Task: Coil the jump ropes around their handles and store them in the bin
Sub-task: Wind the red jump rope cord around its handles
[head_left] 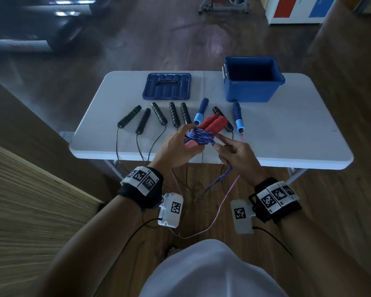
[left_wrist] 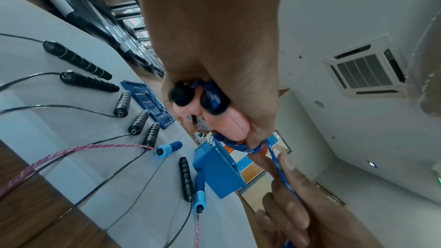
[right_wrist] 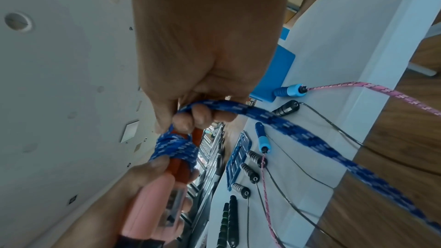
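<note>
Left hand (head_left: 176, 146) grips red handles (head_left: 212, 125); right hand (head_left: 236, 155) pinches blue rope (head_left: 199, 137), mid-wrap. Next: more loops, then bin (head_left: 253, 93), upper right.

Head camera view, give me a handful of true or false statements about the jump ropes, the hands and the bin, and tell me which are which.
1. The left hand grips the red handles with blue rope wound round them. True.
2. The blue bin already holds a coiled rope. False: what shows of its inside is dark and bare.
3. The right hand holds the loose run of the blue rope. True.
4. The bin lid sits on the bin. False: it lies flat on the table, to the bin's left.
5. The blue handles carry a black cord. False: their rope is pink.
</note>
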